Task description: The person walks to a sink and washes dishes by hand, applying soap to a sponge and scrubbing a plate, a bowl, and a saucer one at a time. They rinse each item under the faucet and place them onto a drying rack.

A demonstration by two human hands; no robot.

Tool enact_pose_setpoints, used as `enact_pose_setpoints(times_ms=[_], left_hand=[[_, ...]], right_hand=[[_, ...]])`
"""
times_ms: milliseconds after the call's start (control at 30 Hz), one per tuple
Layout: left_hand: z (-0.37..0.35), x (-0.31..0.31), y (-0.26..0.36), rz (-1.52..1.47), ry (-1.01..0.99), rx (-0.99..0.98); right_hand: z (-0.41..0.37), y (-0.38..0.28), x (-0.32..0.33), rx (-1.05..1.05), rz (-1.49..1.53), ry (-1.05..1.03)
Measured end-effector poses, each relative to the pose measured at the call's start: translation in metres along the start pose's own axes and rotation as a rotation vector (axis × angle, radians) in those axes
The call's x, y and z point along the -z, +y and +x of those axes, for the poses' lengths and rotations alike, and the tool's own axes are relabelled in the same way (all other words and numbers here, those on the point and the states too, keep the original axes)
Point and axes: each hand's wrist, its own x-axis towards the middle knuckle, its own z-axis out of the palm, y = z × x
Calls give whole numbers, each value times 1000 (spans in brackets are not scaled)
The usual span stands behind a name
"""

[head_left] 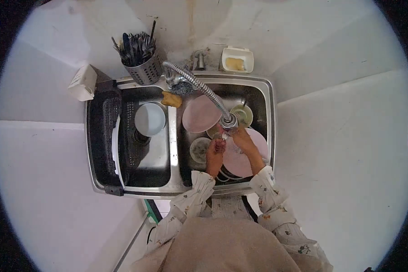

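Observation:
My left hand (216, 152) is closed with its fingertips together under the faucet head (229, 121), in the right basin of the sink. My right hand (241, 137) meets it there, fingers curled and partly hidden by the faucet head. A small whitish, shiny thing (225, 135) shows between the fingertips; its kind cannot be made out. Below my right hand lies a large pink plate (240, 161). Left of my left hand is a small bowl (199, 149); behind the hands, a pink dish (200, 114) and a greenish bowl (243, 114).
A white bowl (150, 119), a white plate on edge (116, 145) and a dark rack (109, 109) occupy the left basin. On the divider sits a yellow sponge (171, 99). Behind stand a cutlery holder (144, 71) and a soap dish (248, 55). The flexible faucet hose (197, 81) arches overhead.

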Motion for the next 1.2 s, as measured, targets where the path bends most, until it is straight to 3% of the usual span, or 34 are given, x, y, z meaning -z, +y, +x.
enact_pose_setpoints(times_ms=[133,200,300,433,500,533,600,633,700,800,833,933,1067,1133,1200], left_hand=[[0,8,3,56,-49,-4],[1,3,16,79,-46,37],[9,-2,27,57,-70,31],[26,5,10,196,-160,91],[42,10,-19,-215,-306,60],[43,0,0,-213,-306,55],[40,-17,34,187,-302,-310],[41,-16,37,190,-296,-317],[43,-11,45,494,-402,-122],[32,-11,69,642,-554,-42],[25,-9,81,675,-578,-95],[19,22,20,431,-466,-252],[7,54,21,664,-340,-182],[1,57,34,787,-249,-111],[0,57,45,875,-277,-11]], right_hand=[[19,45,-11,141,130,-42],[21,54,-15,196,-187,71],[21,51,-7,19,-262,-17],[11,27,1,90,-222,144],[7,27,-4,179,-305,247],[4,27,-5,184,-304,248],[-5,29,-1,194,-262,223],[-9,29,1,203,-260,219],[-19,26,10,454,-80,375],[-49,-8,32,325,-134,482],[-55,-13,40,349,-131,529],[-78,-49,74,433,-230,657],[-104,-142,110,569,-343,1008],[-97,-200,99,792,-43,1054],[-72,-248,78,919,-4,999]])
